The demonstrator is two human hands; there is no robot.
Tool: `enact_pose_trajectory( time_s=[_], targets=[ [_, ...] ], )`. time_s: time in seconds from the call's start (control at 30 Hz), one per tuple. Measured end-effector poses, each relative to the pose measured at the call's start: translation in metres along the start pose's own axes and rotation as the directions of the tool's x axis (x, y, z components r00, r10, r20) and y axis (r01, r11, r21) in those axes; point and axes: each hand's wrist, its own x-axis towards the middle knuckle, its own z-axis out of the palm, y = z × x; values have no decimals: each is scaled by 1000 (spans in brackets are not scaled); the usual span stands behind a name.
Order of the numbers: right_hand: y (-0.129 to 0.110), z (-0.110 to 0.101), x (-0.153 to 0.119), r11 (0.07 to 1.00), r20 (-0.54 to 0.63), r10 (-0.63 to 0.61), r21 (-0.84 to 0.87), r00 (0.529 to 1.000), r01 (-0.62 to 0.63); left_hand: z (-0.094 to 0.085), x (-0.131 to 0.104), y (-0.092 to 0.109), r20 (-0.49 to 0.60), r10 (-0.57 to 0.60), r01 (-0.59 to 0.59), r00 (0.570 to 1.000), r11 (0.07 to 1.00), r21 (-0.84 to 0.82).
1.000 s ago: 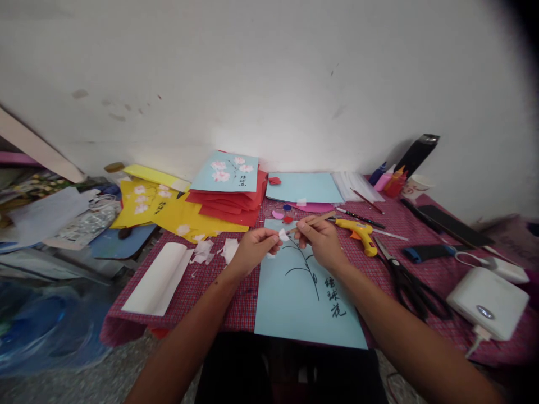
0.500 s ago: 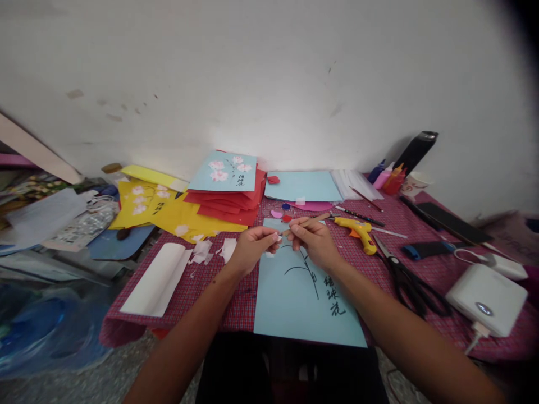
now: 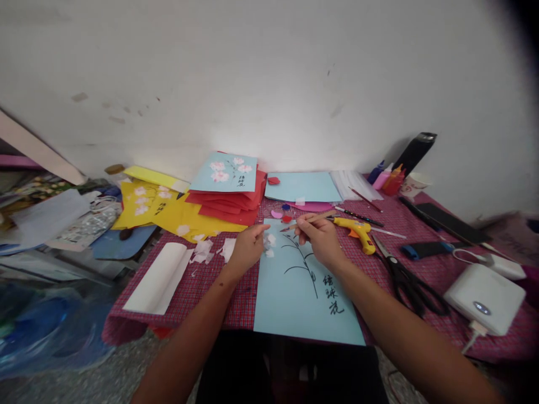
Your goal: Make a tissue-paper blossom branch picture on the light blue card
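My right hand (image 3: 320,237) is closed around a paintbrush (image 3: 291,227) with a tan handle, its dark tip pointing left above a light blue sheet (image 3: 278,306). Black painted stems (image 3: 304,264) and written characters (image 3: 332,294) mark that sheet. At its upper left edge my left hand (image 3: 249,247) has the index finger stretched out and the other fingers curled, with nothing visible in it. Small white paper petals (image 3: 270,242) lie on the sheet beside that hand. Just beyond the brush are small dabs of red paint (image 3: 286,219), pink paint (image 3: 277,214) and blue paint (image 3: 286,207).
Torn white paper (image 3: 202,251) and a folded white sheet (image 3: 158,280) lie left. Behind stand stacked red sheets (image 3: 227,210) under a blue flower card (image 3: 210,179). To the right are a yellow glue gun (image 3: 356,230), black scissors (image 3: 406,280), paint bottles (image 3: 393,179) and a white box (image 3: 484,300).
My hands, earlier close together over a small white piece, have moved apart. The left index finger is now stretched out, and white petals show on the sheet. The brush remains in my right hand.
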Motion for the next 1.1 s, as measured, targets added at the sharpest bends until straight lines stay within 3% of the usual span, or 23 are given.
enact_pose_trajectory(
  time_s=[0.13, 0.27, 0.4, 0.53, 0.67, 0.93, 1.1],
  targets=[
    [1, -1, 1, 1000, -2, -4, -22, 1000, 4, -13, 1, 3, -173, -72, 47, 982, 988, -145],
    [2, -1, 1, 999, 16, -3, -48, 1000, 4, -38, -5, 3, -163, -132, 99, 978, 976, -192],
    [2, 1, 0, 996, 50, 11, -94, 999, -6, -69, -13, -4, -71, -169, 172, 983, 984, 42],
    [3, 1, 0, 995, 52, 16, -101, 999, -10, -87, -17, -12, 62, -119, 88, 991, 927, 365],
    [4, 0, 0, 994, 70, 18, -112, 997, -10, -91, -19, -18, 106, -77, 13, 991, 864, 504],
    [4, 1, 0, 993, 70, 25, -115, 997, -16, -91, -21, -28, 282, 28, -179, 959, 832, 525],
    [5, 0, 0, 993, 75, 14, -115, 997, -5, -88, -21, -26, 265, 10, -159, 964, 824, 544]
  ],
)
